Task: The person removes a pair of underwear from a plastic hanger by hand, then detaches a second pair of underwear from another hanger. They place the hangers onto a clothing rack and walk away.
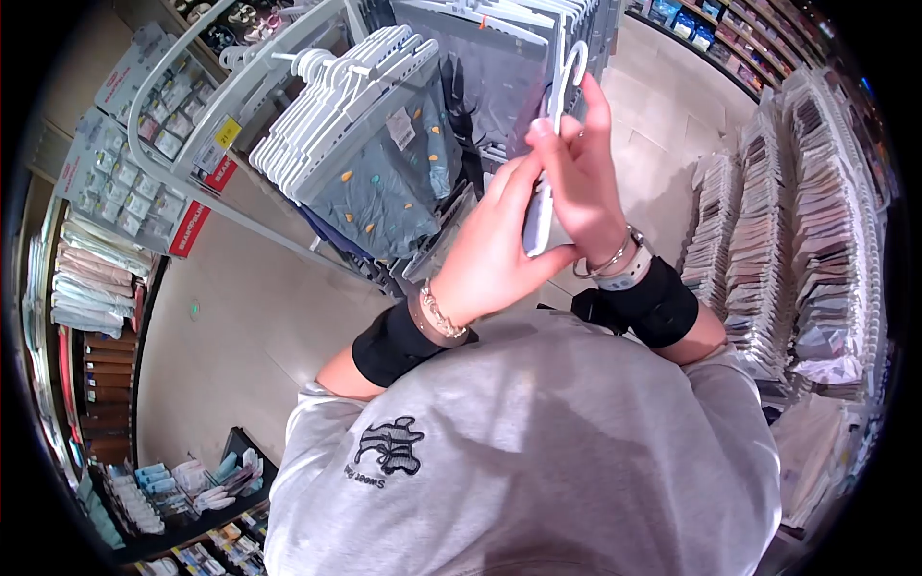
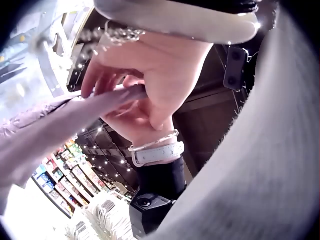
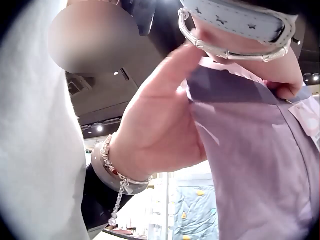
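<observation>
A mauve garment [image 3: 245, 160] with a darker waistband [image 3: 225, 90] is on a white hanger [image 1: 578, 60], which stands nearly edge-on in the head view with its hook up. My left hand [image 1: 490, 245] holds the near end of the waistband, thumb on one side and fingers on the other. Farther along, my right hand [image 1: 588, 178] pinches the hanger near the hook, its index finger pointing up beside it. A paper tag [image 3: 306, 117] hangs at the waistband. Most of the garment is hidden behind my hands in the head view.
Grey-blue patterned garments [image 1: 384, 192] on white hangers fill a rack at front left, with more hanging garments [image 1: 499, 58] behind. Long rows of hung clothes [image 1: 759, 240] stand on the right. A price tag [image 1: 228, 132] is fixed to the rack's grey rail [image 1: 259, 226].
</observation>
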